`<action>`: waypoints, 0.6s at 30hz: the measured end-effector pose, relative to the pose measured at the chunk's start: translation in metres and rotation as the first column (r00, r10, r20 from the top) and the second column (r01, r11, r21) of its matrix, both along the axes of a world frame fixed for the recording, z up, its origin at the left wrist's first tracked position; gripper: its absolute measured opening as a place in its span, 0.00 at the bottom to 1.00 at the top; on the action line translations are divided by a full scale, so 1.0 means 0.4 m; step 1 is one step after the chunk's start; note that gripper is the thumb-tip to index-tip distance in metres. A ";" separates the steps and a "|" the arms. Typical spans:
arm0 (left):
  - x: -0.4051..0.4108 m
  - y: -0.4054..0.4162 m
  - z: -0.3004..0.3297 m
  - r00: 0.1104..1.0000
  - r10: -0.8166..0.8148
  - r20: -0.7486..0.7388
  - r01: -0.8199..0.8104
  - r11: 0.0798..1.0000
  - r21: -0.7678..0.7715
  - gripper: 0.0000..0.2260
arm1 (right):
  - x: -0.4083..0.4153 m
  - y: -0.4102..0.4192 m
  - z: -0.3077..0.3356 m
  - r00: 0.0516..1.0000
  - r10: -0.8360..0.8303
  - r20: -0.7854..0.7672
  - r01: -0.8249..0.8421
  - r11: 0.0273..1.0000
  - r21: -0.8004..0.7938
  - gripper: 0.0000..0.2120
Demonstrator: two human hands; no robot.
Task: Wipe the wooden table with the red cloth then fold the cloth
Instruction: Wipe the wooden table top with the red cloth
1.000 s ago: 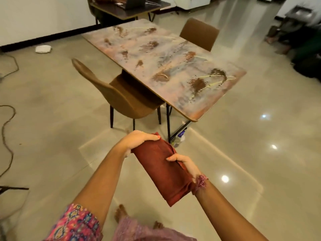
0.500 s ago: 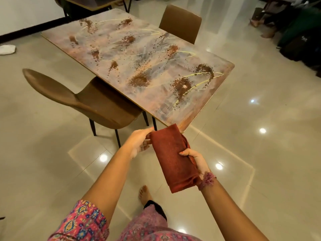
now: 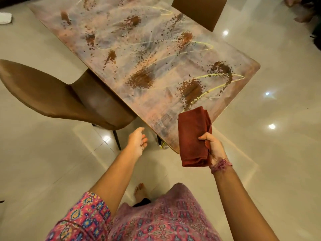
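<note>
The folded red cloth [image 3: 193,136] hangs upright in my right hand [image 3: 212,147], which grips its right edge over the near corner of the table. The wooden table [image 3: 156,54] fills the upper middle, its pale top patterned with brown splotches and yellow lines. My left hand [image 3: 138,143] is off the cloth, fingers apart, held in the air just left of the table's near corner and holding nothing.
A brown chair [image 3: 57,96] is tucked in at the table's left side, its back toward me. A second brown chair [image 3: 199,11] stands at the far right side. Glossy tiled floor surrounds the table. My bare foot [image 3: 140,190] is below.
I have stepped closer to the table. My left hand has let go of the cloth and dropped to the left; my right hand has carried the cloth up over the table corner.
</note>
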State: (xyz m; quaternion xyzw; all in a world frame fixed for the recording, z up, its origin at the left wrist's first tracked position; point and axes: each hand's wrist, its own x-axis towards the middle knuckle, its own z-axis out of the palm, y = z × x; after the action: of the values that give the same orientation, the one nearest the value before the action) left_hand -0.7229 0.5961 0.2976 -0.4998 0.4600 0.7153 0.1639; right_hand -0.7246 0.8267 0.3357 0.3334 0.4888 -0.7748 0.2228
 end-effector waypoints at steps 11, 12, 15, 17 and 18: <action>-0.127 0.125 -0.074 0.924 0.380 0.052 -0.384 0.916 0.120 0.20 | -0.376 0.104 -0.058 0.753 0.606 -0.258 -0.350 0.700 0.623 0.08; -0.128 0.134 -0.079 0.907 0.419 0.050 -0.422 0.898 0.128 0.18 | -0.391 0.106 -0.078 0.620 0.742 -0.255 -0.360 0.558 0.748 0.12; -0.124 0.162 -0.102 0.869 0.493 0.052 -0.495 0.860 0.127 0.15 | -0.409 0.079 -0.155 0.138 0.988 -0.074 -0.319 0.115 0.941 0.29; -0.116 0.172 -0.113 0.850 0.525 0.041 -0.526 0.841 0.127 0.17 | -0.369 0.051 -0.204 -0.076 0.988 0.138 -0.225 -0.151 0.963 0.33; -0.111 0.175 -0.119 0.841 0.539 0.032 -0.538 0.832 0.136 0.17 | -0.349 0.042 -0.219 -0.119 0.975 0.189 -0.172 -0.208 0.963 0.33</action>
State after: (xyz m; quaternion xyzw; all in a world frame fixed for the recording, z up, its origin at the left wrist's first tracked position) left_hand -0.7672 0.6663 0.2501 -0.5935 0.2500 0.7649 -0.0113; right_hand -0.8643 0.8433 0.2481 -0.3690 0.8941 -0.1330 0.2161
